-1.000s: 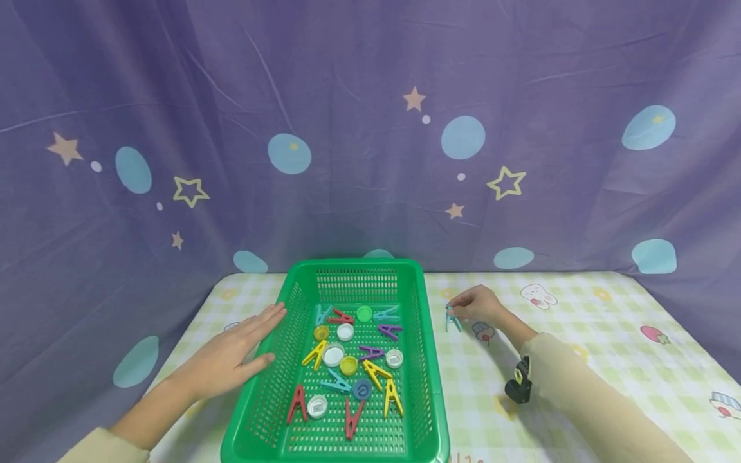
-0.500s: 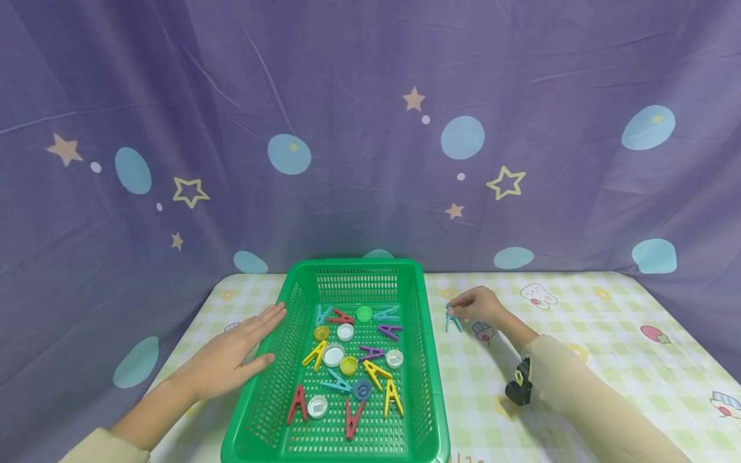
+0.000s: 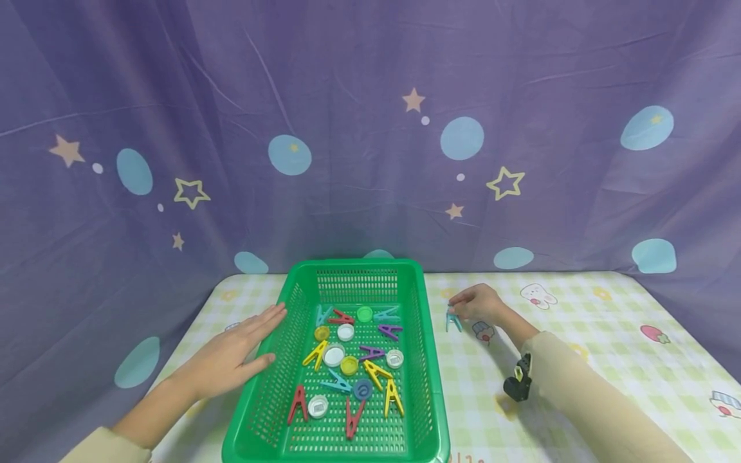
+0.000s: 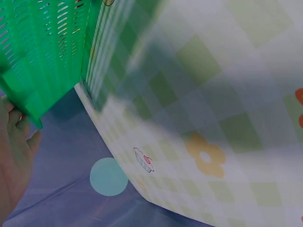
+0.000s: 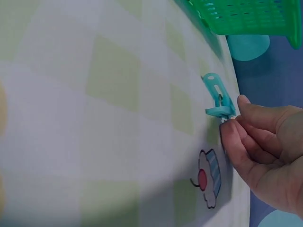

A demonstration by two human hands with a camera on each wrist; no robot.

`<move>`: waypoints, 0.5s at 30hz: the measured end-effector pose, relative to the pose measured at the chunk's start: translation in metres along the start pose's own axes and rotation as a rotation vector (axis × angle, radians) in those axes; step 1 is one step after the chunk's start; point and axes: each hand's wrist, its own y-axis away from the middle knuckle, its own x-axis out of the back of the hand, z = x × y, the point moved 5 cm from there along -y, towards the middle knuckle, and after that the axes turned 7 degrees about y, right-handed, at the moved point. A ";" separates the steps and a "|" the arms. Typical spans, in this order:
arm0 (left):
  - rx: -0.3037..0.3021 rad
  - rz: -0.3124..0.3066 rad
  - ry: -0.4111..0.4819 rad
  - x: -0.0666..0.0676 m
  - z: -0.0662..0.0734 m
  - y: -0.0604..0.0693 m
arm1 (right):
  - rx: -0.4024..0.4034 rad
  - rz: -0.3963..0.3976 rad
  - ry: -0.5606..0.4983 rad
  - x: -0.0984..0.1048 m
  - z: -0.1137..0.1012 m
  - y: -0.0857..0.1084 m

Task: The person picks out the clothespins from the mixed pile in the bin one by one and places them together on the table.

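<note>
In the head view, my right hand is at the far middle of the table, just right of the basket. Its thumb and fingertips pinch the top end of a light blue clothespin, whose two legs spread downward at the tabletop. The same clothespin shows close up in the right wrist view, at the fingertips. My left hand rests on the left rim of the green basket, fingers straight and thumb spread. Inside the basket lie red, yellow, purple and light blue clothespins among several round bottle caps.
The basket has perforated walls and stands on a green-and-white checked tablecloth. A purple curtain with stars hangs behind the table's far edge. A black wrist device sits at the right sleeve.
My right hand has shifted up very slightly at the light blue clothespin, which stays in nearly the same place. The left hand and the basket's contents look the same.
</note>
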 end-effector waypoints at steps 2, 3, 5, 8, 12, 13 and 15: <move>0.000 -0.001 0.002 0.000 0.000 0.000 | -0.017 -0.002 -0.009 0.001 0.000 0.000; -0.001 -0.001 0.002 0.000 0.000 0.000 | -0.020 -0.004 -0.008 0.002 -0.001 0.000; -0.002 -0.002 0.005 0.000 0.001 0.000 | -0.025 -0.007 -0.006 0.003 -0.002 0.000; -0.003 -0.003 0.006 0.001 0.001 0.000 | -0.020 -0.011 -0.004 0.006 -0.004 0.000; -0.004 -0.005 0.009 0.001 0.001 -0.001 | -0.016 -0.016 -0.018 0.010 -0.008 0.001; -0.003 -0.005 0.010 0.001 0.000 -0.001 | -0.019 -0.012 -0.014 0.010 -0.009 0.000; -0.003 -0.006 0.011 0.001 0.000 -0.001 | -0.022 -0.006 0.000 0.012 -0.010 0.000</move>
